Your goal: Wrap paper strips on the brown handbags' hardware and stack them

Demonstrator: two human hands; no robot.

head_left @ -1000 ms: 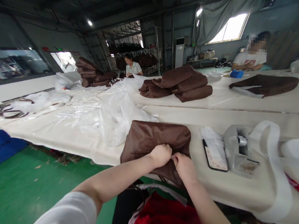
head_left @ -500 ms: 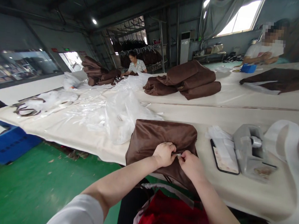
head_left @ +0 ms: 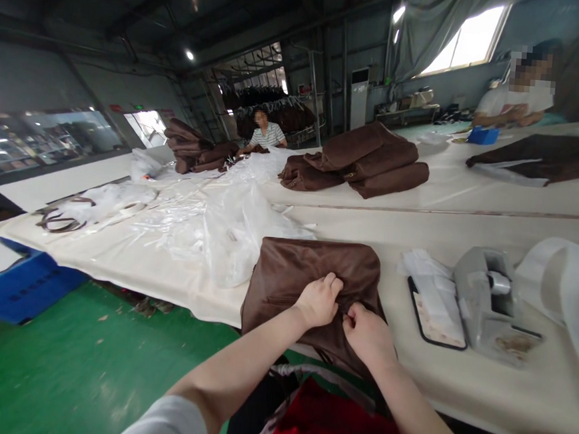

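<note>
A brown leather-look bag [head_left: 285, 270] lies at the table's front edge, right before me, its surface creased around my fingers. My left hand [head_left: 320, 301] rests on the middle of it with the fingers curled closed. Close by on the right, my right hand [head_left: 367, 330] is closed too, thumb and forefinger pinched together at the bag. Whatever lies between the fingertips of either hand is hidden. Below the bag, a clear-wrapped strap [head_left: 324, 375] hangs over my lap.
Right of the bag lie a phone [head_left: 434, 322] with white slips on it and a grey tape dispenser [head_left: 487, 286]. Crumpled clear plastic [head_left: 231, 232] is on the left. Brown bags [head_left: 359, 159] are piled behind. Two people sit across the table, one handling something beside a blue box [head_left: 483, 135].
A small white piece showed between my fingertips before; now it is out of sight. My hands stay at the same spot on the bag. The view has shifted slightly.
</note>
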